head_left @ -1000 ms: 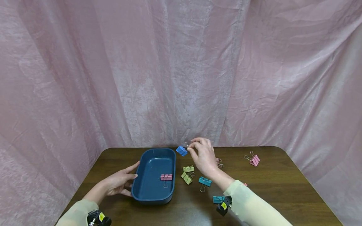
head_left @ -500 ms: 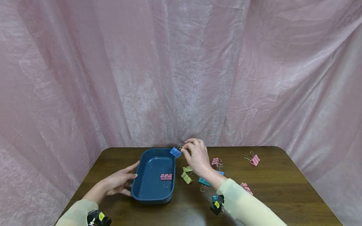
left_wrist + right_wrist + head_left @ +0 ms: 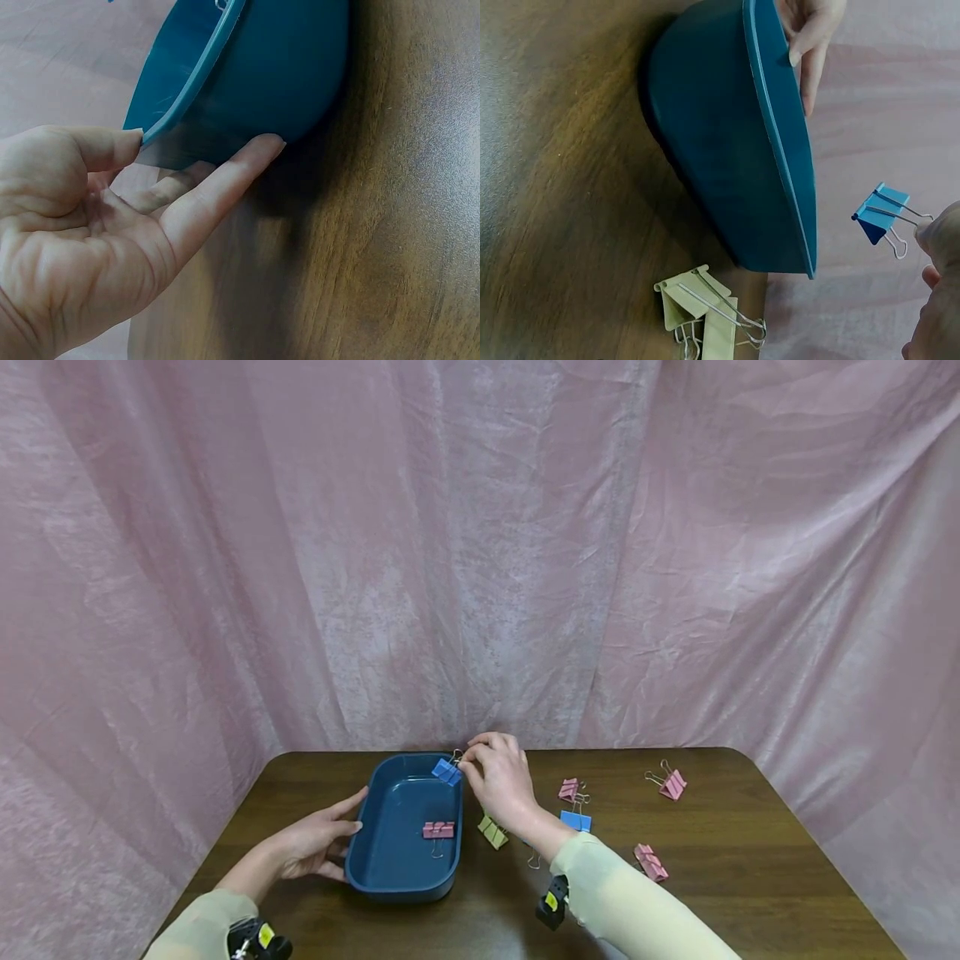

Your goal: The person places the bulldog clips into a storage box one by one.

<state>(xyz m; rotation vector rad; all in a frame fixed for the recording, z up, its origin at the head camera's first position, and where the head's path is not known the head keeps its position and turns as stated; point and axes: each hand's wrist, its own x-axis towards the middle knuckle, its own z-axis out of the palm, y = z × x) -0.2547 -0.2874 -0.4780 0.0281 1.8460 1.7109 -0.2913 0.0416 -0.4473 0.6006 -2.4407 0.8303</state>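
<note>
My right hand point(image 3: 498, 781) pinches a wire handle of a blue binder clip point(image 3: 447, 771), which hangs at the far right rim of the blue bin point(image 3: 401, 889). In the right wrist view the clip point(image 3: 885, 210) dangles from thumb and finger, its body apart from the bin wall. My left hand point(image 3: 318, 839) steadies the bin's left side. Seen from the left wrist, its thumb tip touches the rim and a straight finger point(image 3: 225, 187) lies along the outer wall near the base. One pink binder clip point(image 3: 438, 830) lies inside the bin.
Right of the bin lies a yellow-green binder clip point(image 3: 493, 832), overlapping another in the right wrist view. Further right are a blue clip point(image 3: 576, 822) and pink binder clips point(image 3: 672, 783). My right forearm covers part of the table point(image 3: 750, 877). A pink curtain point(image 3: 480, 568) hangs behind.
My right hand has carried the blue binder clip leftward, from beside the bin to over its far right rim. My left hand stays at the bin.
</note>
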